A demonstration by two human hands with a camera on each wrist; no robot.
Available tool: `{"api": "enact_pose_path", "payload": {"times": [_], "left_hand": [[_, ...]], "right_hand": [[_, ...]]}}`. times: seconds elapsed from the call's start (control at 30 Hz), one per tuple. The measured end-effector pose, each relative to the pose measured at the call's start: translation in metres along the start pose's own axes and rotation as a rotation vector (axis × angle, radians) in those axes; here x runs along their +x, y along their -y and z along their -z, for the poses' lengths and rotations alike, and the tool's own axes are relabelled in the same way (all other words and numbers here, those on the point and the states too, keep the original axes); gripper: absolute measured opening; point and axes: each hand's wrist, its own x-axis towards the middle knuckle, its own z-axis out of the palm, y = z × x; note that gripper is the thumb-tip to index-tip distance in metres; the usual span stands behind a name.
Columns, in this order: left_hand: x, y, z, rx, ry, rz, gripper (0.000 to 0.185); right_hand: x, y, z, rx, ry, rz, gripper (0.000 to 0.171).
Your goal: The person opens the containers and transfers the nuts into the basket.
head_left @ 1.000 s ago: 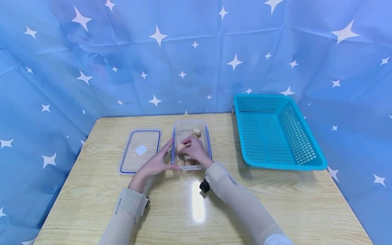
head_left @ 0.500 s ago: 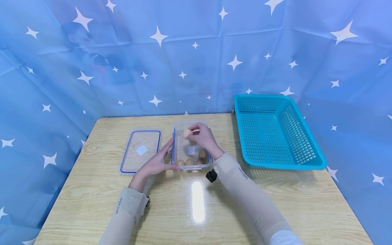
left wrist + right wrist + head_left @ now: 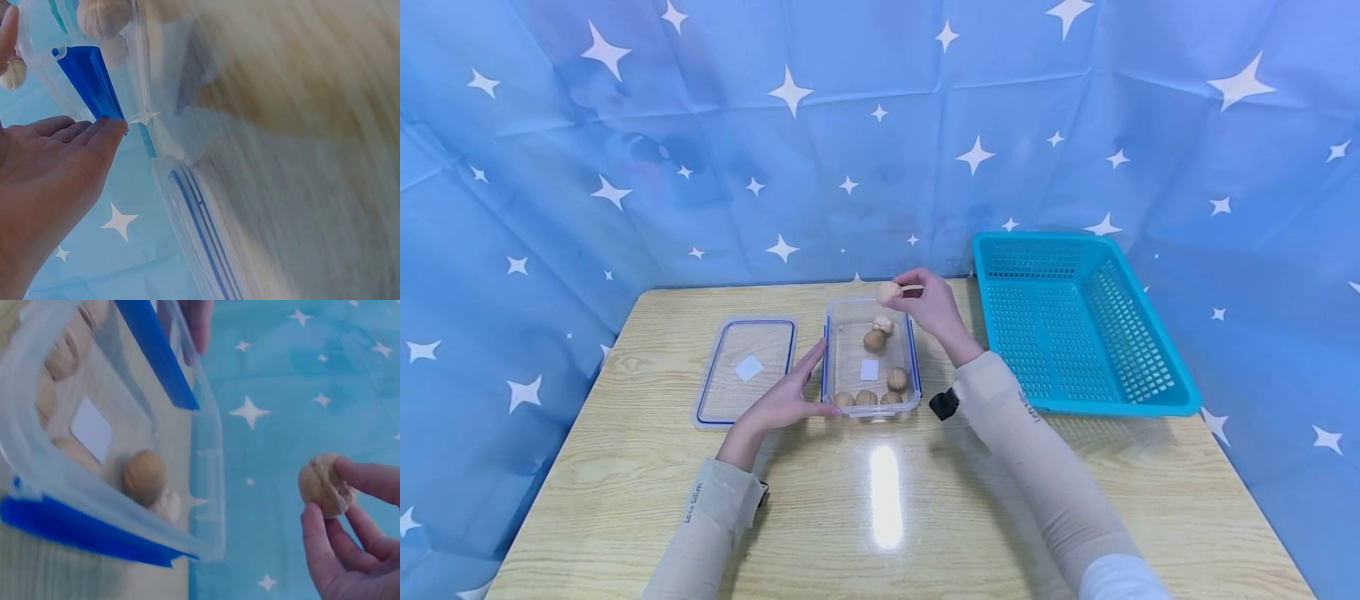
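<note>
My right hand point(image 3: 934, 307) pinches a walnut point(image 3: 888, 293) between thumb and fingertips, above the back right corner of a clear plastic box. Close up in the right wrist view, the walnut point(image 3: 326, 484) has a deep, rough split in its shell. Several more walnuts lie inside the box point(image 3: 868, 412): a brown walnut point(image 3: 874, 340) beside a paler one point(image 3: 882, 325) toward the back, the others along the front and right. My left hand point(image 3: 782, 403) rests against the box's left side, fingers extended along the blue clip point(image 3: 94, 81) and thumb at the front corner.
A clear lid point(image 3: 718, 371) with a blue seal lies flat on the wooden table point(image 3: 820, 517), left of the box. To the right stands a blue-green perforated basket point(image 3: 1090, 410). Behind the table hangs a blue curtain point(image 3: 715, 142) with white stars.
Inside the box a second ago, my right hand has risen with the walnut and moved back and right to above its rear corner. The left hand stays in place.
</note>
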Motion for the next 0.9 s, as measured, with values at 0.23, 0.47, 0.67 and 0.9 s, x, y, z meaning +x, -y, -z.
{"api": "enact_pose_path", "payload": {"times": [0.23,0.47,0.67,0.9], "left_hand": [[0.0,0.0,0.001,-0.013,0.001,-0.018,0.118],[-0.001,-0.001,-0.001,-0.005,0.0,-0.009,0.116],[-0.003,-0.007,-0.001,-0.027,0.004,0.006,0.113],[-0.002,-0.001,0.0,-0.022,0.008,0.003,0.117]], "right_hand": [[0.008,0.003,0.023,-0.003,-0.033,0.033,0.039],[0.015,0.007,0.049,0.006,-0.104,0.025,0.041],[0.019,0.003,0.071,-0.011,-0.182,0.005,0.038],[0.025,-0.004,0.094,0.004,-0.259,-0.023,0.043]]}}
